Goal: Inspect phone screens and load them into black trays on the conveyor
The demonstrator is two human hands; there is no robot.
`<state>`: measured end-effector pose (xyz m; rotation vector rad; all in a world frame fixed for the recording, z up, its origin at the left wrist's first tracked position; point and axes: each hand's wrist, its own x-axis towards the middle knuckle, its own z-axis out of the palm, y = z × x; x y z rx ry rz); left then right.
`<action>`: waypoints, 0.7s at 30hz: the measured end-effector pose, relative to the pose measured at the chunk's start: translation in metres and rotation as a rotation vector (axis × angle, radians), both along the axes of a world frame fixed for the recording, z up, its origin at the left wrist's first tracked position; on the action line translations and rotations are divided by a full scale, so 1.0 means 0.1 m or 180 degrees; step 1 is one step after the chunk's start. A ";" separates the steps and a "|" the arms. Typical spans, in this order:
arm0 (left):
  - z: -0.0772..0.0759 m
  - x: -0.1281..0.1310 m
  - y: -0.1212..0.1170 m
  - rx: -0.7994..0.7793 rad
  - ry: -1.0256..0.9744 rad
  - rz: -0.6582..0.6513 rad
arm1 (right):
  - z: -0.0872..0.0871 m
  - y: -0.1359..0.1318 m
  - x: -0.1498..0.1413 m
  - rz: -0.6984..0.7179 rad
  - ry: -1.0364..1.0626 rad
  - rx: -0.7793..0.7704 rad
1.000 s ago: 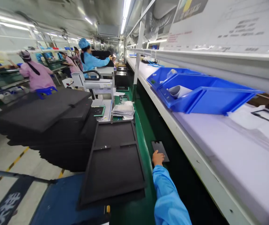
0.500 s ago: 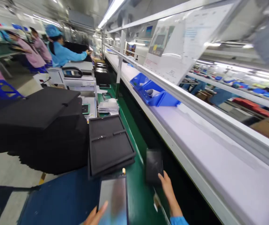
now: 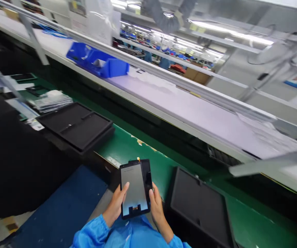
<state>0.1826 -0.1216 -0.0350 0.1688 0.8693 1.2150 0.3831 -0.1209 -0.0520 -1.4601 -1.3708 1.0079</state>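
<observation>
A black foam tray with two recessed compartments sits on the green bench, at its near edge toward the left end. A stack of pale sheets lies just beyond it, farther left. Another black tray rests at the near edge toward the right. Behind the bench runs a long white shelf, and blue bins stand toward its left end, one holding something pale. A blue mat covers the floor below the bench edge.
</observation>
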 end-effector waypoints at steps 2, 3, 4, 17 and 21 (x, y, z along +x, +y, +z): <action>0.01 0.13 -0.22 -0.0031 -0.0085 -0.0254 | 0.00 -0.43 0.06 0.0004 0.0184 -0.0047; 0.02 0.20 -0.30 -0.0061 -0.0126 -0.0419 | 0.00 -0.63 0.09 0.0015 0.0241 -0.0094; 0.02 0.28 -0.37 -0.0089 -0.0155 -0.0585 | -0.01 -0.80 0.13 0.0020 0.0272 -0.0145; -0.04 1.79 -0.68 0.0358 0.0105 -0.1775 | -0.15 -1.63 1.50 -0.0611 -0.0035 -0.0171; -0.17 2.68 -0.68 0.0353 -0.0012 -0.2113 | -0.41 -1.63 2.28 -0.1390 0.0123 -0.0113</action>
